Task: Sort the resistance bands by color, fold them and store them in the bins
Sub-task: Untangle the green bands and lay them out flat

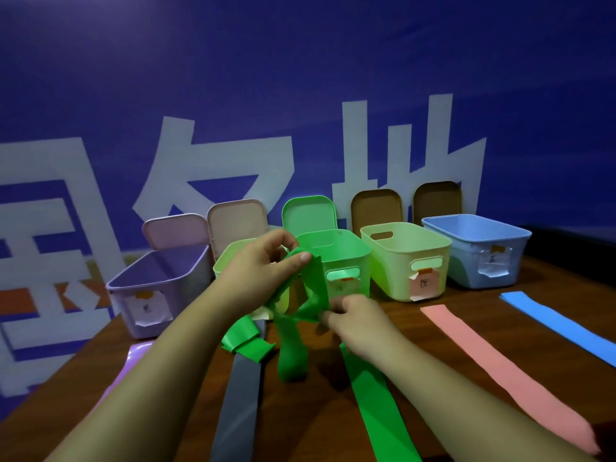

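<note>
Pinched w/ L hand (263, 261) thumb + fingers: green band (315, 283), raised so slack hangs for folding. Clamped lower w/ R hand (358, 323) fingers, below-right, for tension. Just beyond fingertips: green bin (358, 260), likely dest.

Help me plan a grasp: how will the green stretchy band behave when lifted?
Probably floppy: the long green stretchy band droops in loops between the left hand and right hand. Likely light, since finger pinches hold it up. Its tail may drag, as a length lies on the brown wooden table.

Staged studio-like room, blue lettered backdrop (300, 78), wooden table (306, 415)
</note>
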`<state>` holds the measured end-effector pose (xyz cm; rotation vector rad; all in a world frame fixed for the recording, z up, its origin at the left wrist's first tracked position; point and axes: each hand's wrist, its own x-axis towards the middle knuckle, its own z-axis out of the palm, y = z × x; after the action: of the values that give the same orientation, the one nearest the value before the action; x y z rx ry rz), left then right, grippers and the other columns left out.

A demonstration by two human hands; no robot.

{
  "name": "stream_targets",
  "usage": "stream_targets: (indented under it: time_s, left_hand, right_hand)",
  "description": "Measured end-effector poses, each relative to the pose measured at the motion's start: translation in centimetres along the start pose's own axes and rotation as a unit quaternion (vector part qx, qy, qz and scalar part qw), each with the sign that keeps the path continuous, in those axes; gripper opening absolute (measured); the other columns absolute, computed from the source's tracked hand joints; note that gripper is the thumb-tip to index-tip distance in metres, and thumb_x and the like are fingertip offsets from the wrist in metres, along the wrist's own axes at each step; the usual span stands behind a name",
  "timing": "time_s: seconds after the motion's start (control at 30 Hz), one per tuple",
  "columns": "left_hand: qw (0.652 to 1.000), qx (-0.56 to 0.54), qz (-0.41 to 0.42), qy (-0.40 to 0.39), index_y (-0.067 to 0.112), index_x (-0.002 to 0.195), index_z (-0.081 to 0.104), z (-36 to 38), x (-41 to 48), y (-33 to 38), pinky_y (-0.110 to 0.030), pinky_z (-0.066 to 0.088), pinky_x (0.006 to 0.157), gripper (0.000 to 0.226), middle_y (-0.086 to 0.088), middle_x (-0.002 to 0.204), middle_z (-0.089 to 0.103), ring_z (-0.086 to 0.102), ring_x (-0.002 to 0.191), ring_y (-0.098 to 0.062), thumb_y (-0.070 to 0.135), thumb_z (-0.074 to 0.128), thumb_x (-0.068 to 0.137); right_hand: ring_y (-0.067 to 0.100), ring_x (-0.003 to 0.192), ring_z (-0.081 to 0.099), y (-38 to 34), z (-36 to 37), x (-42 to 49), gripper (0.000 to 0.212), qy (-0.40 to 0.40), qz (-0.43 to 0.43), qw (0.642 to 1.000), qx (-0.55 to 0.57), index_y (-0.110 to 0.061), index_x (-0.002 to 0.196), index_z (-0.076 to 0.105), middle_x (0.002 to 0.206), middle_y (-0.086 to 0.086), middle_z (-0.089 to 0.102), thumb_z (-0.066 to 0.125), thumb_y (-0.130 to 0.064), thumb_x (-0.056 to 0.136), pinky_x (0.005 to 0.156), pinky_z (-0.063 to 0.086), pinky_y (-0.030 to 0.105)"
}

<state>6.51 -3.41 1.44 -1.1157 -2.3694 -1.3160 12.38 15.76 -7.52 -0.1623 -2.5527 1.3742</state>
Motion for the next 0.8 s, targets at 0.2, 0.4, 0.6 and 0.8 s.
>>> stream_targets:
  time_s: [0.2,0.4,0.6,0.8]
  left_hand:
    - [0.976,0.168,-0.091,-0.101,0.025,0.093,0.070,-3.4,-0.5,-0.6,-0.038,0.055,0.067,0.026,-0.001,0.082,0.063,0.059,0.071,-0.009,0.049,0.079,0.091]
    - [0.932,0.216,-0.167,-0.237,0.028,0.103,0.074,-3.3,-1.4,-1.9,-0.037,0.061,0.079,0.056,0.001,0.098,0.076,0.073,0.089,-0.019,0.080,0.060,0.087]
    - [0.934,0.193,-0.153,-0.261,0.028,0.102,0.073,-0.9,-1.9,-3.4,-0.035,0.060,0.076,0.041,0.004,0.096,0.077,0.071,0.082,-0.014,0.067,0.062,0.096]
    - [0.976,0.114,-0.092,-0.164,0.028,0.112,0.061,3.2,-2.5,-4.3,-0.033,0.060,0.089,0.029,0.009,0.106,0.073,0.072,0.098,-0.008,0.037,0.081,0.093]
  right_hand:
    - [0.014,0.079,0.069,0.9,-3.9,0.8,0.016,0.101,-0.062,0.969,-0.217,-0.026,0.107,0.077,0.090,-0.004,0.073,0.062,-0.024,0.101,0.079,0.062,0.042]
    - [0.012,0.088,0.065,0.5,-5.4,0.5,0.022,0.150,-0.083,0.965,-0.201,-0.023,0.119,0.076,0.097,-0.006,0.073,0.063,-0.024,0.102,0.076,0.057,0.034]
    - [-0.001,0.079,0.063,-1.6,-5.0,0.6,0.021,0.113,-0.092,0.981,-0.125,-0.024,0.113,0.080,0.089,-0.012,0.072,0.066,-0.022,0.098,0.062,0.042,0.018]
    - [0.008,0.071,0.072,-3.0,-4.6,0.7,0.016,0.086,-0.082,0.983,-0.137,-0.022,0.104,0.081,0.081,-0.011,0.073,0.067,-0.024,0.097,0.065,0.053,0.022]
